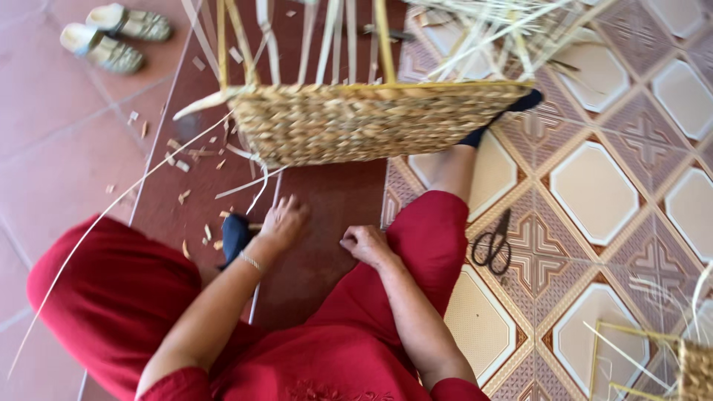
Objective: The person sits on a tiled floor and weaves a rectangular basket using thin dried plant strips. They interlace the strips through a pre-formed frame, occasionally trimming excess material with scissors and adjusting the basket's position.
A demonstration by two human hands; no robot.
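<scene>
A half-woven straw basket [371, 119] on a yellow frame stands on the floor in front of me, with loose strips sticking up from its rim. My left hand [282, 223] rests fingers spread on the dark red floor below the basket, holding nothing, a thin bracelet at its wrist. My right hand [364, 243] lies beside it with fingers curled, close to my red-clad knee; I cannot see anything in it. A long pale strip [111, 215] trails from the basket across my left leg.
Black scissors [494, 243] lie on the patterned tiles to the right. Two sandals [111, 33] sit at the top left. Cut scraps [186, 156] litter the floor. Another woven piece [691, 364] shows at the bottom right corner.
</scene>
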